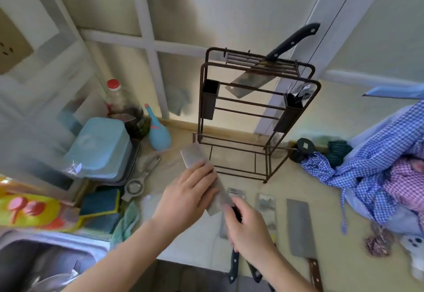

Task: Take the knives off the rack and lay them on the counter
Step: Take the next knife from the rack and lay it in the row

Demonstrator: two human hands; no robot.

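A brown wire rack (254,112) stands on the counter (289,184) against the wall. One black-handled cleaver (291,40) sits in its top slot, blade hanging down. I hold another cleaver (193,157) low over the counter in front of the rack: my right hand (249,228) grips its dark handle, and my left hand (190,196) lies flat on the blade. Three knives lie side by side on the counter: two black-handled ones (266,208) partly under my right hand, and a brown-handled cleaver (299,229) to their right.
Left of the rack are a blue bottle (158,134), a red-capped bottle (114,95), a teal lidded box (98,147), sponges (101,202) and a strainer (135,186). The sink (46,259) is at lower left. Checked cloths (376,165) pile up at right.
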